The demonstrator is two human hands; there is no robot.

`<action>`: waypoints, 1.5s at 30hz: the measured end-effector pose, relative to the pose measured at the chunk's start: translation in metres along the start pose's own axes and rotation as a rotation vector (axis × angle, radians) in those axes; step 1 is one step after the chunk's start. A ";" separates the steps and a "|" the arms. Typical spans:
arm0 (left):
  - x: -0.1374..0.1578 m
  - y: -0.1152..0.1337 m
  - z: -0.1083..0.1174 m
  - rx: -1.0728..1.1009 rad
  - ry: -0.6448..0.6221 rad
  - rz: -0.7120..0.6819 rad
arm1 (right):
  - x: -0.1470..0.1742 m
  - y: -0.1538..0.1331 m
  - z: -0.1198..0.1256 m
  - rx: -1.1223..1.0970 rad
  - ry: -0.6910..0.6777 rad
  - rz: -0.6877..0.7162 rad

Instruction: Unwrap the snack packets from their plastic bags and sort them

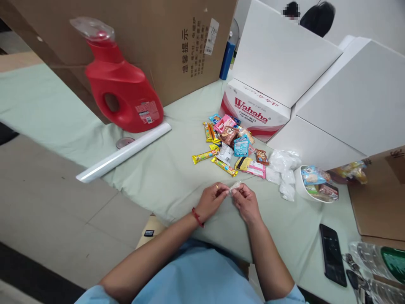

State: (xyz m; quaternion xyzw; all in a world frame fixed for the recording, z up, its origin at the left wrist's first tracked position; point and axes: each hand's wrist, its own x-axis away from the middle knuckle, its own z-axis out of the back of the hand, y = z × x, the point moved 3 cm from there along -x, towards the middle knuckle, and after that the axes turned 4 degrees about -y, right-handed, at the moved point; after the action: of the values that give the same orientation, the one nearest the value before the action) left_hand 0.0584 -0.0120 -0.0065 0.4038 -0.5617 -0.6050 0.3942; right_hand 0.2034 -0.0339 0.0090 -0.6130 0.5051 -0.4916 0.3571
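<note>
Both of my hands meet over the near part of the green cloth, pinching a small clear plastic bag (234,185) between them. My left hand (212,200), with a ring and a red wrist cord, grips its left side. My right hand (246,203) holds the right side with thumb and forefinger. Just beyond my fingers lies a pile of wrapped snacks (228,136), with yellow-wrapped bars (224,166) nearest. To the right is a heap of clear plastic bags (284,162), next to a white bowl (300,185) of packaged snacks.
A red detergent jug (126,93) and a white roll (123,153) are at the left. Behind the snacks stand a Wahaba box (253,110) and white boxes (284,50). A phone (333,254), keys (352,261) and plastic bottles (370,255) lie at the right.
</note>
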 end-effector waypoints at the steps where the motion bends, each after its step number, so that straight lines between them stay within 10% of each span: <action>1: 0.000 -0.002 0.002 0.054 -0.009 0.032 | 0.001 -0.001 0.003 -0.020 -0.006 -0.007; 10: -0.002 -0.001 0.005 0.189 0.043 0.097 | 0.006 -0.010 0.017 -0.153 0.028 0.075; 19: -0.001 -0.001 0.008 0.425 0.089 0.112 | 0.001 -0.007 0.019 0.177 -0.039 0.124; 32: -0.003 0.004 0.014 0.728 0.190 0.176 | -0.001 -0.015 0.036 -0.114 0.090 0.084; 39: -0.004 0.005 0.015 0.761 0.198 0.197 | -0.002 -0.008 0.031 0.214 -0.012 0.176; 45: -0.007 -0.001 0.019 0.780 0.256 0.197 | -0.002 -0.015 0.041 -0.065 0.157 0.089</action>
State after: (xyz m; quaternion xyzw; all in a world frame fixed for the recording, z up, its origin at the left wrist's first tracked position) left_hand 0.0436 0.0015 -0.0061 0.5389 -0.7312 -0.2514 0.3344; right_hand 0.2473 -0.0304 0.0116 -0.5607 0.5738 -0.5053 0.3178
